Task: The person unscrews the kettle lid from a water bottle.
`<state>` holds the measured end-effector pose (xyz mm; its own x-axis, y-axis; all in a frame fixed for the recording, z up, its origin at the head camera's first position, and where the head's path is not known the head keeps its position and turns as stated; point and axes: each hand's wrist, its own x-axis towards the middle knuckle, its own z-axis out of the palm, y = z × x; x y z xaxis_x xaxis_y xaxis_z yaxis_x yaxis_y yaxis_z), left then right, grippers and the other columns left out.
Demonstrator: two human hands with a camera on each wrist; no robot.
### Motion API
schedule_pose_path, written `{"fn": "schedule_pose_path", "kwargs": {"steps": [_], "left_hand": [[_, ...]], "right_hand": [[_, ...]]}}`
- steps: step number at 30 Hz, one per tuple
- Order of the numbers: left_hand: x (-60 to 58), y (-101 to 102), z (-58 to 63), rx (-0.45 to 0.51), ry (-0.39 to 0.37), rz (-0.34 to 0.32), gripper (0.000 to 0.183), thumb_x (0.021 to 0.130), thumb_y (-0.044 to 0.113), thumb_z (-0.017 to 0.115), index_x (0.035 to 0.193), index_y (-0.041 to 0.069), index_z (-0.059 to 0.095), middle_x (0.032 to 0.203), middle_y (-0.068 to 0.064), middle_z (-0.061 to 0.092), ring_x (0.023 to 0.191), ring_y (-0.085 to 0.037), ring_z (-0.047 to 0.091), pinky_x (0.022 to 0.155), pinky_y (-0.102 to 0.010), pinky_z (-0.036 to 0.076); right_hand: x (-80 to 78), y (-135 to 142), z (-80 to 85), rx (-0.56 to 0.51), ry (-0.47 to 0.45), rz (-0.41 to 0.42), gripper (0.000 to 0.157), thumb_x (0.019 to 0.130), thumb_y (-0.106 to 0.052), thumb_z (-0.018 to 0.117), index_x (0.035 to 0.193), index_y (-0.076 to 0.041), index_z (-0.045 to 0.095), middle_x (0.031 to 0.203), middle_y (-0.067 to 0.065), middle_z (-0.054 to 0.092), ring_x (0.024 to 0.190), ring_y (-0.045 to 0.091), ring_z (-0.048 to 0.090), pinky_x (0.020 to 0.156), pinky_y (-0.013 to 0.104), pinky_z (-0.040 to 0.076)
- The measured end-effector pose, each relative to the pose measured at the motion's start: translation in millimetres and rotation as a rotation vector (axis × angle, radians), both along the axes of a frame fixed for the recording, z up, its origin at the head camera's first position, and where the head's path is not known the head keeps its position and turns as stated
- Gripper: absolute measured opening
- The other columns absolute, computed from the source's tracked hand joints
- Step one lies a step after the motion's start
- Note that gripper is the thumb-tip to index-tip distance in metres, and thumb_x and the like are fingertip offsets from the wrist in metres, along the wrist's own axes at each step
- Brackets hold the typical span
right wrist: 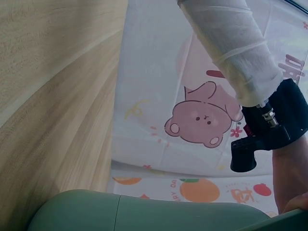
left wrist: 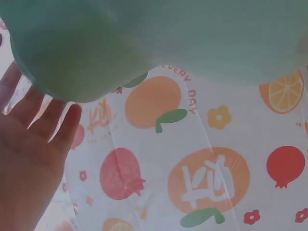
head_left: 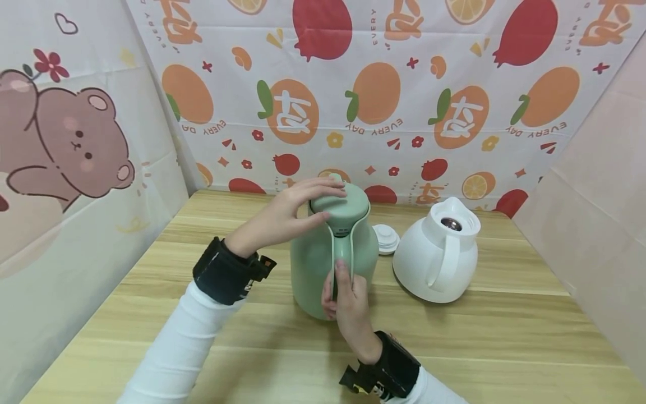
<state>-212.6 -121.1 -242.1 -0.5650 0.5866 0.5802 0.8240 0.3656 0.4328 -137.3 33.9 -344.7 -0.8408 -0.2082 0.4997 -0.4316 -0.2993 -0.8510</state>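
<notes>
A green thermos jug [head_left: 307, 269] stands upright on the wooden table in the head view, its handle facing me. My left hand [head_left: 295, 209] rests over its round lid [head_left: 351, 203], with fairly straight fingers and the thumb at the lid's near edge. Lower down, my right hand [head_left: 350, 307] grips the handle, its thumb pointing up along it. In the left wrist view the fingers [left wrist: 67, 127] reach up to the rim of the green lid. The right wrist view has the jug's side [right wrist: 159, 214] along the bottom, with part of an arm at the right.
Right of the green jug stands a white jug [head_left: 416, 261] with its mouth uncovered and its handle toward me. A white stopper [head_left: 386, 238] lies on the table [head_left: 510, 331] between the two jugs. Fruit-print cloth [head_left: 328, 120] hangs behind, bear-print cloth [head_left: 75, 151] at the left.
</notes>
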Motion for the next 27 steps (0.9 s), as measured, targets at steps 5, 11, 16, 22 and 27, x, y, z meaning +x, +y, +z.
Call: {"fn": "schedule_pose_path", "kwargs": {"steps": [5, 11, 16, 22, 27], "left_hand": [[1.1, -4.3, -2.3, 0.009, -0.067, -0.011, 0.031, 0.089, 0.009, 0.059, 0.121, 0.009, 0.060, 0.132, -0.004, 0.049, 0.128, -0.017, 0.034, 0.101, -0.043, 0.029], [0.2, -2.4, -4.0, 0.025, 0.003, 0.047, 0.032, 0.084, 0.014, 0.067, 0.116, 0.010, 0.063, 0.125, -0.002, 0.055, 0.120, -0.017, 0.043, 0.095, -0.043, 0.036], [-0.2, 5.5, -4.8, 0.049, 0.131, 0.136, 0.033, 0.075, 0.021, 0.077, 0.105, 0.011, 0.068, 0.111, -0.002, 0.060, 0.108, -0.017, 0.049, 0.095, -0.042, 0.034], [-2.0, 14.7, -3.3, 0.014, 0.233, 0.212, 0.035, 0.070, 0.029, 0.080, 0.098, 0.012, 0.067, 0.099, -0.004, 0.057, 0.090, -0.021, 0.044, 0.077, -0.037, 0.035], [-3.6, 9.6, -4.6, -0.033, 0.214, 0.148, 0.042, 0.077, 0.028, 0.074, 0.113, 0.010, 0.062, 0.115, -0.008, 0.055, 0.107, -0.023, 0.044, 0.092, -0.042, 0.033]], "right_hand": [[-0.5, -0.2, -0.4, -0.004, 0.014, 0.002, 0.054, 0.102, -0.027, 0.028, 0.057, 0.002, 0.038, 0.042, 0.009, 0.030, 0.033, 0.015, 0.030, 0.030, 0.027, 0.030], [0.1, -0.8, 0.0, -0.009, 0.012, 0.010, 0.053, 0.102, -0.026, 0.027, 0.058, 0.002, 0.038, 0.042, 0.009, 0.029, 0.032, 0.017, 0.029, 0.030, 0.027, 0.029], [0.7, -0.1, -0.2, -0.012, 0.014, 0.014, 0.053, 0.102, -0.026, 0.027, 0.059, 0.002, 0.038, 0.041, 0.009, 0.029, 0.031, 0.018, 0.028, 0.029, 0.027, 0.029], [1.0, 0.2, 0.3, -0.012, 0.002, 0.016, 0.053, 0.102, -0.025, 0.027, 0.058, 0.002, 0.038, 0.041, 0.010, 0.028, 0.031, 0.018, 0.028, 0.030, 0.027, 0.030], [0.8, -0.6, -0.2, -0.013, 0.004, 0.015, 0.054, 0.102, -0.027, 0.027, 0.058, 0.002, 0.038, 0.041, 0.009, 0.029, 0.031, 0.017, 0.029, 0.030, 0.027, 0.030]]}}
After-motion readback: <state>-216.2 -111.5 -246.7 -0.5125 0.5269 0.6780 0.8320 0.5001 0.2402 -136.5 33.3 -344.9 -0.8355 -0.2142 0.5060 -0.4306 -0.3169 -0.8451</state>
